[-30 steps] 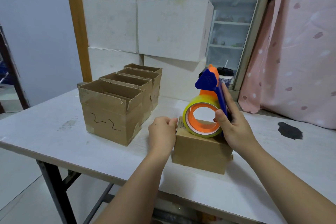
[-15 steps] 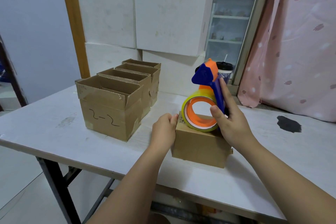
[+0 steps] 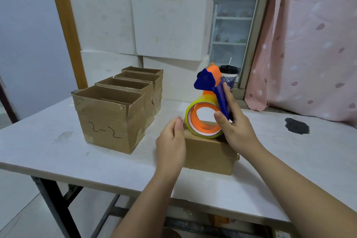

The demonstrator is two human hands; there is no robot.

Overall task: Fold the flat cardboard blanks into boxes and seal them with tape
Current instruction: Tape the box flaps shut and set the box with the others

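Right hand [image 3: 234, 127] grips the tape dispenser [image 3: 209, 102] atop the cardboard box [image 3: 209, 153]; left hand [image 3: 171, 146], fingers relaxed, rests against the box's left side.

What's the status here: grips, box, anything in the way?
Right grip holds tape dispenser, roll down on the box top. Left grip open at its left end. Open boxes stand apart, left.

Orange-and-blue tape dispenser [image 3: 209, 91] — brown box [image 3: 209, 153], pink spotted curtain [image 3: 313, 44]
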